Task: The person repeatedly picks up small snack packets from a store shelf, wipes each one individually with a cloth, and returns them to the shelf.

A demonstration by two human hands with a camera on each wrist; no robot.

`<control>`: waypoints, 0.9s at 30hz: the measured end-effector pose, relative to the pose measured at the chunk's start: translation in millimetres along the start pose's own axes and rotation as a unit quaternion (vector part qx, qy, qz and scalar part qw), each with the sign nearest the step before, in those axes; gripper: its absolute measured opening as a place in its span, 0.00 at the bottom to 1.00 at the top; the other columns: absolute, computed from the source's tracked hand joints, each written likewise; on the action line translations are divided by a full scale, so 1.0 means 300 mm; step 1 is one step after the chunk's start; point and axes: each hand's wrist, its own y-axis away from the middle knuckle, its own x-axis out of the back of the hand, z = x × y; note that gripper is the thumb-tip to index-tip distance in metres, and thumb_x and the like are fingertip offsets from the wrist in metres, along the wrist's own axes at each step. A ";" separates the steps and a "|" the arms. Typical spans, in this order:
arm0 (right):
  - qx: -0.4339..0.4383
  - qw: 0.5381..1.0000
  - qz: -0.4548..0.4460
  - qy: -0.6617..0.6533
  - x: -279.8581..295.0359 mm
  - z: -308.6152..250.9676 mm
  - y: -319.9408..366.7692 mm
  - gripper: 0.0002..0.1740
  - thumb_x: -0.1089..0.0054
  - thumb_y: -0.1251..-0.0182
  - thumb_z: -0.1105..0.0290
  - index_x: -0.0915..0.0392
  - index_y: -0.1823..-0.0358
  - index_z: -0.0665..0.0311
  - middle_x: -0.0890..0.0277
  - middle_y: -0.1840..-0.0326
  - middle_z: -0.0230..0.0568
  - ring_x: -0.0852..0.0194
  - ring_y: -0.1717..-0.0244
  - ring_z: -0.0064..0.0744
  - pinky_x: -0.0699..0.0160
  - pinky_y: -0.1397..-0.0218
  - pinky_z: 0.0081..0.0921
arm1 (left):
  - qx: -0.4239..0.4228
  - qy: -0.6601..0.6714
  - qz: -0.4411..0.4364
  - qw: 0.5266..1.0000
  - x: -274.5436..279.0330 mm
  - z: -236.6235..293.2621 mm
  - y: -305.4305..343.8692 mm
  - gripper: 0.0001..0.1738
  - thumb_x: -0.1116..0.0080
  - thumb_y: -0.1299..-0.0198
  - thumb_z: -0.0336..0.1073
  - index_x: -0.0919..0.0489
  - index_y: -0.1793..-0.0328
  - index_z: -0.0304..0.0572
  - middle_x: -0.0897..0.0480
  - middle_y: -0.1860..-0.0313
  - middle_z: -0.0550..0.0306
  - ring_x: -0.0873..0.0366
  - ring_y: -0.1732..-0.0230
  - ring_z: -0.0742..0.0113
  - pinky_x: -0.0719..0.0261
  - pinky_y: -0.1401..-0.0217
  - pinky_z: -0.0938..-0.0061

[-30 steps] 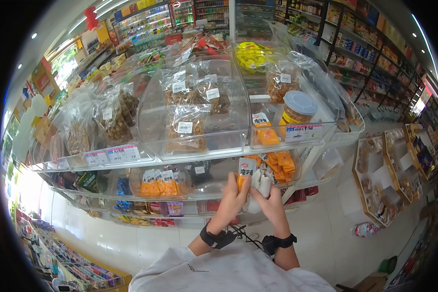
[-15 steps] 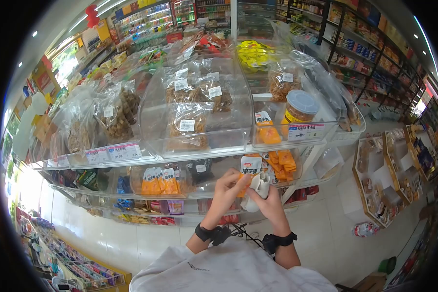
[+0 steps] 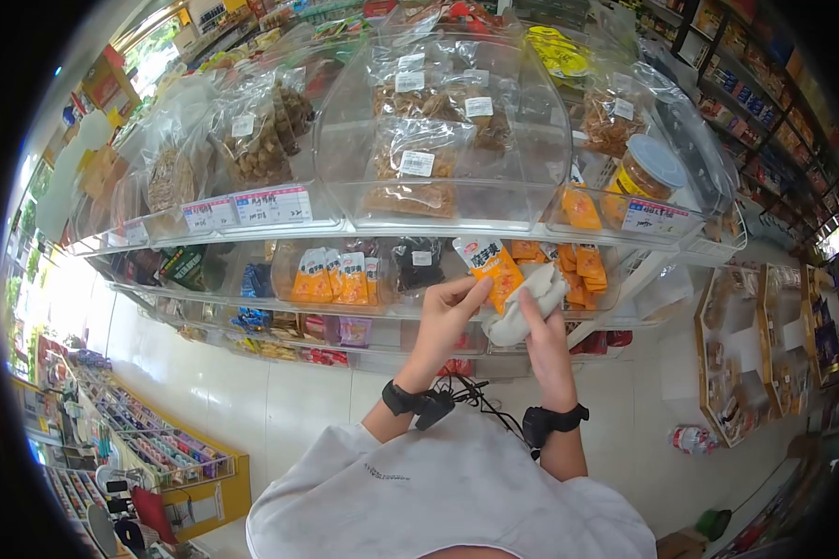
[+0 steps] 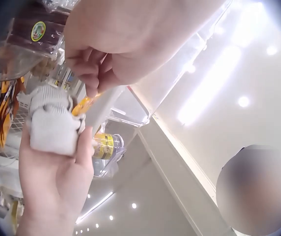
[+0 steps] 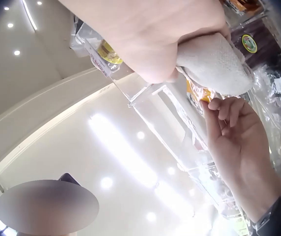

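Note:
My left hand (image 3: 449,312) pinches an orange and white snack packet (image 3: 487,265) by its left edge, between thumb and fingers. A folded pale grey cloth (image 3: 524,315) is held in my right hand (image 3: 548,343), the thumb pressing on its near side. The cloth overlaps the packet's lower right part. In the left wrist view the cloth (image 4: 54,125) is a ribbed bundle in the right palm, with the packet (image 4: 85,104) beside it under the left fingertips. The right wrist view shows the packet (image 5: 199,92) between the cloth and the left fingers.
Tiered shelves stand in front. Similar orange packets (image 3: 331,277) fill a clear lower bin, with more behind my hands. Bagged dried snacks (image 3: 419,172) and a blue-lidded jar (image 3: 651,168) sit above. Low display trays (image 3: 732,359) are at right, a rack (image 3: 154,424) at lower left.
The head view has tipped downward. The packet, earlier fairly upright, now leans left at the top and shows more of its front. The cloth has spread from a bunched roll across the packet's side.

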 end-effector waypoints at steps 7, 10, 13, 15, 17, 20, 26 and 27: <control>-0.035 0.985 -0.107 0.133 -0.030 0.014 0.007 0.14 0.33 0.29 0.66 0.21 0.51 0.69 0.17 0.60 0.38 0.17 0.68 0.24 0.18 0.63 0.24 | 0.037 -0.066 -0.020 0.997 0.078 0.036 0.025 0.14 0.35 0.30 0.40 0.13 0.60 0.34 0.24 0.74 0.72 0.35 0.72 0.86 0.41 0.71 0.82; -0.041 0.979 -0.135 0.146 -0.052 0.018 0.006 0.14 0.33 0.29 0.67 0.22 0.51 0.69 0.17 0.62 0.39 0.17 0.71 0.25 0.18 0.66 0.25 | 0.037 -0.070 -0.022 0.997 0.110 0.046 0.020 0.13 0.34 0.31 0.41 0.15 0.63 0.37 0.24 0.76 0.73 0.35 0.76 0.86 0.42 0.74 0.84; -0.053 0.978 -0.155 0.132 -0.086 -0.001 0.031 0.15 0.35 0.28 0.67 0.24 0.49 0.70 0.17 0.63 0.39 0.16 0.69 0.27 0.16 0.66 0.26 | 0.040 -0.073 -0.024 0.996 0.180 0.072 0.015 0.15 0.36 0.30 0.43 0.15 0.60 0.37 0.22 0.73 0.70 0.31 0.73 0.84 0.36 0.70 0.83; -0.057 0.977 -0.163 0.128 -0.093 -0.004 0.040 0.15 0.36 0.27 0.67 0.24 0.48 0.70 0.18 0.64 0.39 0.15 0.69 0.28 0.15 0.65 0.27 | 0.032 -0.080 -0.009 0.996 0.294 0.025 -0.017 0.16 0.38 0.28 0.45 0.16 0.56 0.36 0.19 0.69 0.67 0.28 0.70 0.82 0.32 0.66 0.82; -0.048 0.987 -0.132 0.074 -0.073 0.002 0.033 0.16 0.37 0.26 0.67 0.28 0.45 0.69 0.20 0.60 0.41 0.16 0.65 0.30 0.15 0.64 0.28 | -0.008 -0.070 0.119 0.990 0.376 0.055 -0.036 0.19 0.40 0.27 0.46 0.18 0.49 0.35 0.16 0.61 0.62 0.22 0.65 0.77 0.28 0.60 0.79; -0.062 0.995 -0.075 0.003 -0.027 0.013 0.010 0.22 0.40 0.27 0.68 0.33 0.37 0.68 0.21 0.51 0.44 0.17 0.58 0.34 0.15 0.57 0.31 | -0.106 -0.189 0.258 0.941 0.683 -0.105 -0.110 0.19 0.39 0.28 0.44 0.20 0.45 0.32 0.15 0.58 0.58 0.18 0.62 0.72 0.23 0.61 0.73; -0.072 0.988 -0.048 -0.128 0.089 0.059 -0.026 0.28 0.43 0.31 0.69 0.34 0.30 0.62 0.25 0.40 0.43 0.22 0.43 0.38 0.18 0.49 0.35 | -0.045 -0.538 0.224 0.811 0.933 -0.145 -0.129 0.16 0.34 0.38 0.37 0.15 0.50 0.32 0.16 0.71 0.41 0.15 0.67 0.50 0.22 0.64 0.63; -0.076 0.987 -0.056 -0.127 0.094 0.044 -0.021 0.28 0.44 0.31 0.69 0.34 0.30 0.61 0.26 0.39 0.43 0.24 0.41 0.38 0.18 0.49 0.34 | -0.016 -0.539 0.210 0.815 0.955 -0.149 -0.127 0.16 0.34 0.38 0.37 0.15 0.50 0.32 0.16 0.70 0.42 0.16 0.67 0.50 0.21 0.63 0.63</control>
